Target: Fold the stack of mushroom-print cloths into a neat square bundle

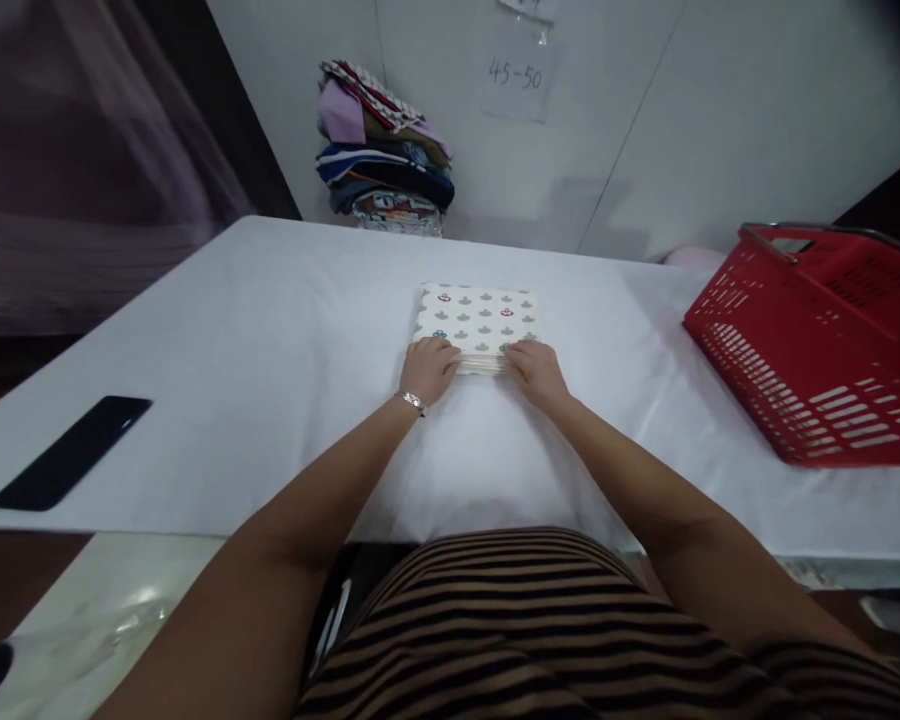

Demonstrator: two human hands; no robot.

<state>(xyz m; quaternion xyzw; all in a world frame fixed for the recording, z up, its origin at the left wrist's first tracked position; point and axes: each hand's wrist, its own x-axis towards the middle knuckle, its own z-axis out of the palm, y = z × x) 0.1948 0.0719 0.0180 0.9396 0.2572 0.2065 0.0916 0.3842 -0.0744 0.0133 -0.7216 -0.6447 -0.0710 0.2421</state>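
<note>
A folded white cloth (474, 318) with small grey, red and blue printed motifs lies flat on the white-covered table in front of me. Several layers show along its near edge. My left hand (429, 368), with a silver bracelet at the wrist, grips the near left corner, fingers on top and curled over the edge. At the near right corner, my right hand (536, 372) holds the same cloth in a like way. Both thumbs are toward the layered edge; the undersides of the fingers are hidden.
A red plastic basket (817, 350) stands on the table at the right. Toward the left front corner lies a flat black object (71, 452), perhaps a phone. Behind the far edge, a stack of folded clothes (386, 150) rests against the white wall. The white tablecloth (217, 350) covers the table.
</note>
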